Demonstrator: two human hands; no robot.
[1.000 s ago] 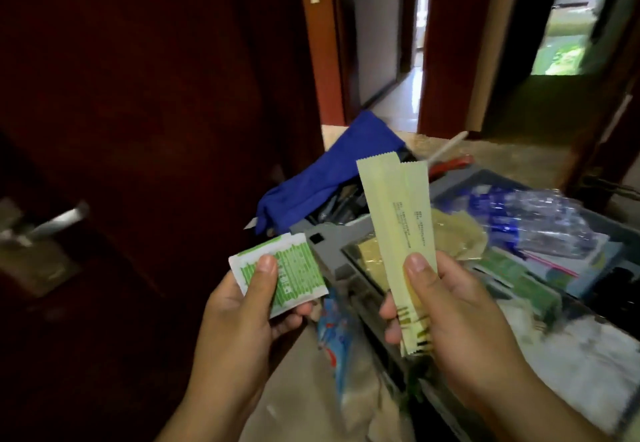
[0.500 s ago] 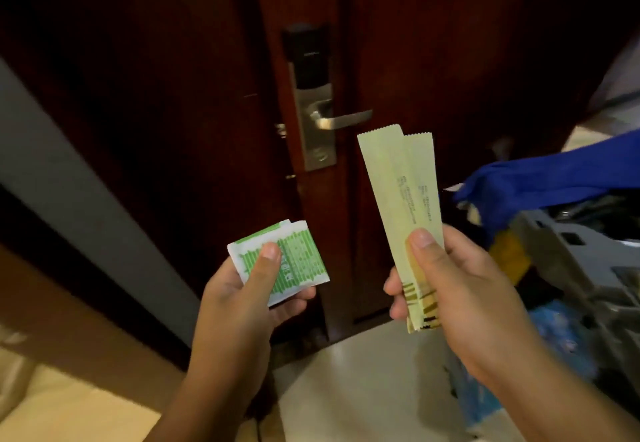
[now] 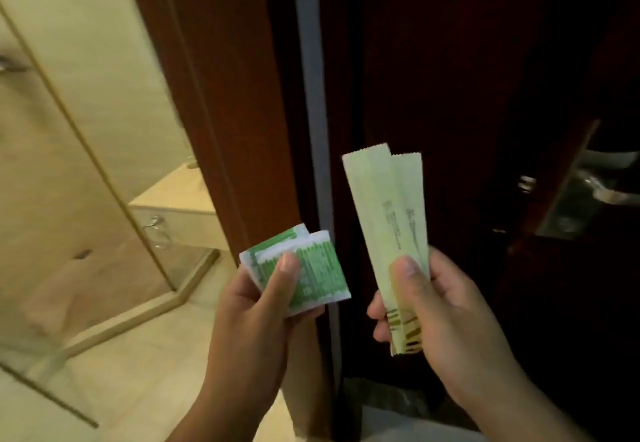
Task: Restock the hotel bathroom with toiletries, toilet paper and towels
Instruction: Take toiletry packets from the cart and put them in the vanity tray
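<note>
**Two of each, by the count**

Two hands are in view: the left hand (image 3: 256, 324) and the right hand (image 3: 446, 313). There are two long pale packets (image 3: 381, 213), fanned so that both top edges show. Of the green sachets (image 3: 311, 268) two can be counted, one in front and the corner of a second behind it on the far left. Whether more lie under them cannot be told. On the right is one dark door (image 3: 450, 95) with one lever handle (image 3: 602, 192). On the left is one cabinet (image 3: 194, 227) with one ring pull (image 3: 156, 230).
</note>
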